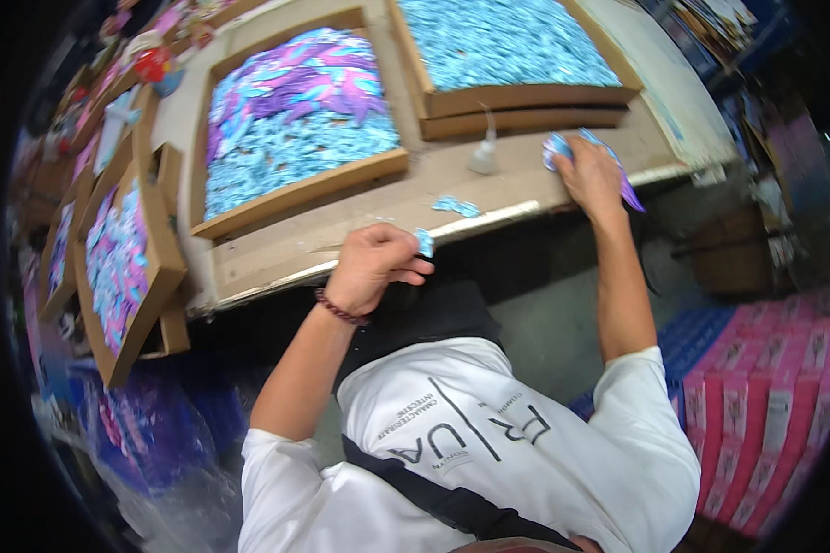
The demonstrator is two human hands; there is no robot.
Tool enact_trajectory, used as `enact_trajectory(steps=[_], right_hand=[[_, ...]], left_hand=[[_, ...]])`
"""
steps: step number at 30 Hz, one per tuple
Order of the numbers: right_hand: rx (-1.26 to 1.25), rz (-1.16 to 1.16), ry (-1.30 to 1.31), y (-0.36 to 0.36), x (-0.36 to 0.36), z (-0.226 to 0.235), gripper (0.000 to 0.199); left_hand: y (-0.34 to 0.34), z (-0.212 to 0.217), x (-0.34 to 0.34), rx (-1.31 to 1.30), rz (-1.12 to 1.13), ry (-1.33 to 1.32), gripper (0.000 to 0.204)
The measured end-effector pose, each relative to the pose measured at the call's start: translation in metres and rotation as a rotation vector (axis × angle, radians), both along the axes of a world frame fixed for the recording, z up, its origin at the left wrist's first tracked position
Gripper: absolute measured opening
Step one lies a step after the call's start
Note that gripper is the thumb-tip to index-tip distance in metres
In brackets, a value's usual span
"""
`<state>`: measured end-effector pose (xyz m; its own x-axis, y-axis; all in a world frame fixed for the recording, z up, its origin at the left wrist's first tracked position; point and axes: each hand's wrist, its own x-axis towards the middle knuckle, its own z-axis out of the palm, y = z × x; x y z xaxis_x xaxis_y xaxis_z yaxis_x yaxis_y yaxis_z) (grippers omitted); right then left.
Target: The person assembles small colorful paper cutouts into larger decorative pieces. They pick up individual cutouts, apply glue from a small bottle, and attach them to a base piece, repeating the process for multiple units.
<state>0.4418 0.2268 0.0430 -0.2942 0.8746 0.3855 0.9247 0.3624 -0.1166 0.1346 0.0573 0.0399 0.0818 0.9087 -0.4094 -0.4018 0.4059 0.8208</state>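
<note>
My left hand point(376, 265), with a dark bracelet at its wrist, is closed in a pinch just off the table's front edge. Between its fingertips is a small shiny light-blue piece point(424, 242), its kind unclear. Farther right, my right hand point(592, 178) bends over the tabletop, closed on a shiny blue and purple piece point(630, 192) that sticks out on both sides of the fingers. A few light-blue pieces point(456, 206) lie on the table between my hands. Beyond them stands a small translucent squeeze bottle point(482, 155) with a thin nozzle.
Two shallow cardboard trays, one of blue and purple pieces point(300, 189) and one of blue pieces point(526, 97), sit on the table point(267, 263). Tilted trays point(161, 263) lean at the left. Pink boxes point(756, 396) are stacked at lower right, plastic-wrapped goods point(148, 433) at lower left.
</note>
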Motion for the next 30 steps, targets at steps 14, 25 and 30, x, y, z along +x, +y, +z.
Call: enact_trajectory(steps=[14, 25, 30], right_hand=[[-0.045, 0.086, -0.265, 0.015, -0.017, 0.006, 0.030], [-0.192, 0.182, 0.311, 0.001, 0.034, 0.060, 0.038], [-0.495, 0.368, 0.746, -0.043, 0.015, 0.063, 0.038]], left_hand=[[-0.005, 0.000, -0.004, -0.020, 0.001, -0.065, 0.014], [-0.012, -0.004, -0.006, 0.056, 0.058, -0.046, 0.015], [-0.013, -0.012, -0.002, 0.069, 0.056, -0.053, 0.013]])
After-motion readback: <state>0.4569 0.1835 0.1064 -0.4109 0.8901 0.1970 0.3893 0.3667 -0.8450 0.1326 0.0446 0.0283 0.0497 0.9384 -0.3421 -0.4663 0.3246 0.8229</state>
